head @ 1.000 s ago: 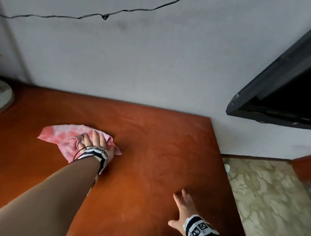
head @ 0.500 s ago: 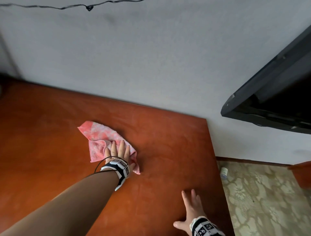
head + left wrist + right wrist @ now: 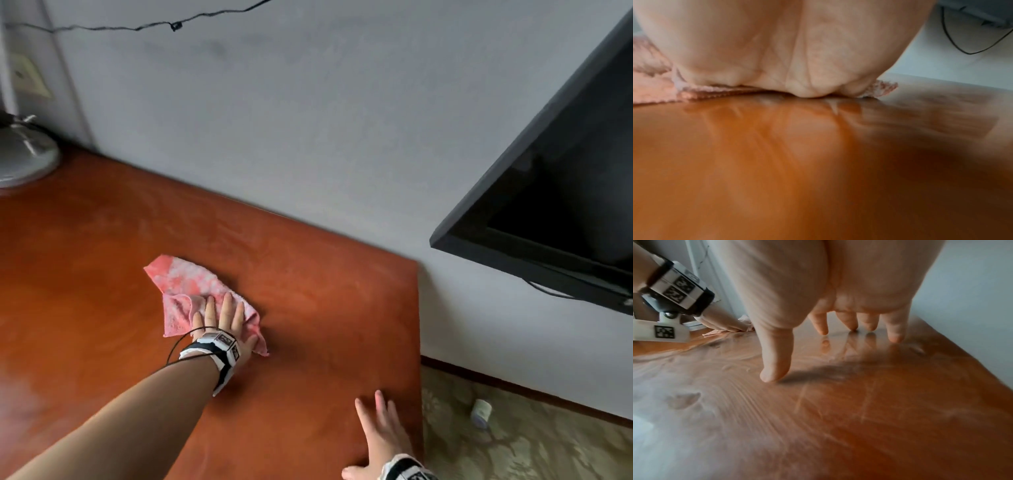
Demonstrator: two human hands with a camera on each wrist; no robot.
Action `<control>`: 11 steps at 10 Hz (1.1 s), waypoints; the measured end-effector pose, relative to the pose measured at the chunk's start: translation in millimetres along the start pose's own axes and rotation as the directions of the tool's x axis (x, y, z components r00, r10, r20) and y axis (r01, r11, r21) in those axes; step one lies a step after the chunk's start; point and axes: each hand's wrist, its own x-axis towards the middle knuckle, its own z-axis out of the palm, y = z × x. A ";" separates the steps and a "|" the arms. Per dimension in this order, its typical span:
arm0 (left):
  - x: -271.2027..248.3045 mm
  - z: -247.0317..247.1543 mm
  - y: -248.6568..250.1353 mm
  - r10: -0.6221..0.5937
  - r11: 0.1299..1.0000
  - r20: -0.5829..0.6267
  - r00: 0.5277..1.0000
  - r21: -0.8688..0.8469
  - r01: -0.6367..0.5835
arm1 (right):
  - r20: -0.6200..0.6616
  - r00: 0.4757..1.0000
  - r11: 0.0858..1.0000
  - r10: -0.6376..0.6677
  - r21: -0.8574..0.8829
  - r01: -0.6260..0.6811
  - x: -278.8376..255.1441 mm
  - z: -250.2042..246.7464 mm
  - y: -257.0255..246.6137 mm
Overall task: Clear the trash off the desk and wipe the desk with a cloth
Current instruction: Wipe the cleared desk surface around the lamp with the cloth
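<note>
A pink cloth [image 3: 185, 284] lies on the reddish-brown desk [image 3: 325, 308], about mid-depth. My left hand [image 3: 222, 317] presses flat on its near right part, fingers straight and pointing toward the wall. In the left wrist view the palm [image 3: 787, 48] bears down on the cloth [image 3: 653, 84], whose edge shows at both sides. My right hand [image 3: 380, 428] rests flat on the bare desk near the front right corner. Its spread fingertips [image 3: 894, 337] touch the wood and hold nothing. No trash shows on the desk.
A black screen [image 3: 565, 205] hangs on the wall to the right, beyond the desk's right edge [image 3: 419, 342]. A round grey metal base [image 3: 24, 161] stands at the desk's far left. A small white container [image 3: 481, 413] lies on the patterned floor. A cable [image 3: 137, 27] runs along the wall.
My left hand slid the cloth to the right across the desk, nearer the right hand, then eased slightly back left. The right hand stayed planted near the front right corner.
</note>
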 end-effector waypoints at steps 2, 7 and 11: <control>-110.1 68.7 0.4 0.084 0.990 -0.028 0.996 -0.108 -0.087 | -0.015 0.990 0.990 -0.140 -0.028 0.140 8.1 -8.8 -20.3; -67.0 36.7 -23.6 -0.319 0.937 0.062 0.946 -0.131 0.325 | -0.167 0.972 0.986 -0.167 -0.035 0.164 9.9 9.9 -11.9; -5.2 -13.6 72.6 0.113 0.993 0.088 0.990 0.011 -0.114 | -0.160 0.986 0.995 0.038 0.095 -0.023 3.0 36.9 7.5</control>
